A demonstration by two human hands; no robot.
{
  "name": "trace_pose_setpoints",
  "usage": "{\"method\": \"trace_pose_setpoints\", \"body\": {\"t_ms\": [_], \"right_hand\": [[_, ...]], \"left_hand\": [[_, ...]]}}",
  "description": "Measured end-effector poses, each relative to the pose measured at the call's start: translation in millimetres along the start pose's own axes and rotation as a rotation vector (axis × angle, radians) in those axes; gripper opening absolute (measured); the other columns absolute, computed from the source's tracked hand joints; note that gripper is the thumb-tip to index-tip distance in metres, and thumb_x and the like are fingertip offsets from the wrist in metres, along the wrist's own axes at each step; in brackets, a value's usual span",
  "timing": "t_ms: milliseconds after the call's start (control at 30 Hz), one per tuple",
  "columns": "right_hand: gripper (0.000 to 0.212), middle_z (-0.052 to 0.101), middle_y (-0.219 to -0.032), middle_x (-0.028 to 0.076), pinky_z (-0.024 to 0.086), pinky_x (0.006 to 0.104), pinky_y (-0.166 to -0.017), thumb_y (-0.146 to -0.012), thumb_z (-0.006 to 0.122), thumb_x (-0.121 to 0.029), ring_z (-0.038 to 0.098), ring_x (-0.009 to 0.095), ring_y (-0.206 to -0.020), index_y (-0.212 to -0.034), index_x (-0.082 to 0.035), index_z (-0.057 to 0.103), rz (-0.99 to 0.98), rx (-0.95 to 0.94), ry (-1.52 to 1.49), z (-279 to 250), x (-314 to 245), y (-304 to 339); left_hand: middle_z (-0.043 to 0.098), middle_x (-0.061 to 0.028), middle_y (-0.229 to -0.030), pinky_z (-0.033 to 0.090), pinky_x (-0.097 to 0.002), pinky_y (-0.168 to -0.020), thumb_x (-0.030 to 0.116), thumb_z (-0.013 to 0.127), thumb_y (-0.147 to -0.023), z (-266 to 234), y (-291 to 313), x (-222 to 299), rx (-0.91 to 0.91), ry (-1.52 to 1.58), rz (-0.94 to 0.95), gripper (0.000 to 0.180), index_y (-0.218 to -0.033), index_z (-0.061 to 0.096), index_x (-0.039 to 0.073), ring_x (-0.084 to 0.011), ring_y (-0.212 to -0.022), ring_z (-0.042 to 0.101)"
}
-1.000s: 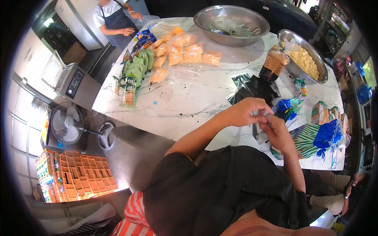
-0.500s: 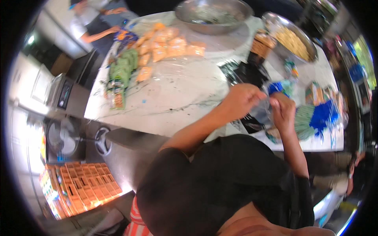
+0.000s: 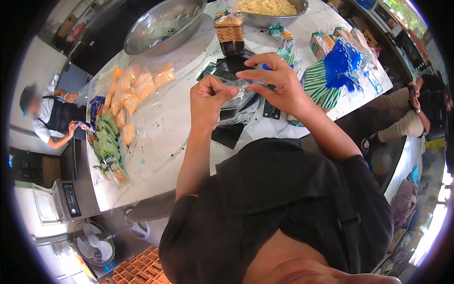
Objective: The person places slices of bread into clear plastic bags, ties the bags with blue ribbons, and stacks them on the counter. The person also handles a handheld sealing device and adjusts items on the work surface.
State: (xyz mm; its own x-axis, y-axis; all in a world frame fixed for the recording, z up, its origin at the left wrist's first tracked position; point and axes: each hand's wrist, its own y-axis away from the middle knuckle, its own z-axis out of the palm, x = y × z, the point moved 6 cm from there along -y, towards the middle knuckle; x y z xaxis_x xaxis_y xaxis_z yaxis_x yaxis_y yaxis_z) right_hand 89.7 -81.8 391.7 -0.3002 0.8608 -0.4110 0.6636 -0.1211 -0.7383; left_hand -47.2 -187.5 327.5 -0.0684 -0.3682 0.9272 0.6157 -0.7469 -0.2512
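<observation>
A small clear plastic bag (image 3: 240, 96) is stretched between my hands above the table. My left hand (image 3: 208, 100) pinches one side of it between thumb and bent fingers. At the other side, my right hand (image 3: 282, 87) has its thumb and a fingertip on the film, while its upper fingers are spread. Glare hides exactly where the film meets these fingertips. Beneath my hands lie flat black and clear pouches (image 3: 228, 136). A brown-and-black packet (image 3: 229, 33) stands just beyond them. Green-and-white striped bags (image 3: 321, 85) with blue scalloped tops (image 3: 341, 64) lie right of my right hand.
Orange-filled clear bags (image 3: 132, 90) and green packets (image 3: 106, 137) cover the left of the marble table (image 3: 163, 163). A steel basin (image 3: 165, 26) and a bowl of pale yellow food (image 3: 269, 9) stand at the back. A co-worker (image 3: 54, 116) stands left; another person (image 3: 411, 109) sits right.
My view has swung right, so the table's things appear turned. My hands have gone from tight pinches close together to a wider hold, the right fingers now spread with the clear bag between.
</observation>
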Motion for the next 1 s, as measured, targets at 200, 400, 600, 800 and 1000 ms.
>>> {"method": "trace_pose_setpoints", "body": {"t_ms": [200,400,600,800,1000], "right_hand": [[0.025,0.064,-0.100,0.005,0.044,0.0404,-0.087,-0.062,0.075,-0.003,0.059,0.025,-0.098,-0.085,-0.013,0.074,-0.225,0.128,0.071,-1,-4,3],[0.019,0.064,-0.096,0.003,0.044,0.0423,-0.088,-0.062,0.074,-0.004,0.058,0.024,-0.096,-0.080,-0.009,0.070,-0.408,0.092,0.181,-8,-12,10],[0.030,0.065,-0.103,0.004,0.042,0.0474,-0.094,-0.069,0.077,-0.013,0.058,0.026,-0.102,-0.097,-0.009,0.069,-0.363,0.102,0.195,-18,-17,13],[0.038,0.058,-0.122,0.006,0.035,0.0499,-0.099,-0.061,0.076,-0.009,0.050,0.026,-0.119,-0.098,-0.015,0.072,-0.331,0.047,0.305,-1,-10,12],[0.026,0.063,-0.109,0.004,0.039,0.0466,-0.095,-0.057,0.071,-0.009,0.055,0.025,-0.108,-0.083,-0.013,0.072,-0.303,0.139,0.227,-7,-3,18]], "left_hand": [[0.053,0.0028,-0.065,0.034,-0.0192,-0.052,0.010,0.081,-0.075,3,-3,-9,-0.119,0.190,-0.070,0.028,-0.069,0.054,0.009,-0.0048,-0.056,0.045],[0.053,0.0028,-0.066,0.034,-0.0197,-0.049,0.022,0.072,-0.086,-1,-3,-21,-0.078,0.317,-0.149,0.024,-0.073,0.056,0.009,-0.0044,-0.054,0.046],[0.050,0.0045,-0.063,0.033,-0.0208,-0.046,0.026,0.067,-0.091,-29,-13,-19,0.304,0.270,-0.134,0.021,-0.079,0.058,0.011,-0.0049,-0.050,0.044],[0.045,0.0057,-0.058,0.030,-0.0221,-0.045,0.027,0.067,-0.090,5,-5,-27,-0.120,0.281,-0.333,0.023,-0.077,0.058,0.010,-0.0055,-0.046,0.036],[0.048,0.0046,-0.059,0.029,-0.0217,-0.045,0.024,0.068,-0.090,23,-2,-28,-0.220,0.192,-0.342,0.023,-0.076,0.058,0.009,-0.0053,-0.047,0.037]]}}
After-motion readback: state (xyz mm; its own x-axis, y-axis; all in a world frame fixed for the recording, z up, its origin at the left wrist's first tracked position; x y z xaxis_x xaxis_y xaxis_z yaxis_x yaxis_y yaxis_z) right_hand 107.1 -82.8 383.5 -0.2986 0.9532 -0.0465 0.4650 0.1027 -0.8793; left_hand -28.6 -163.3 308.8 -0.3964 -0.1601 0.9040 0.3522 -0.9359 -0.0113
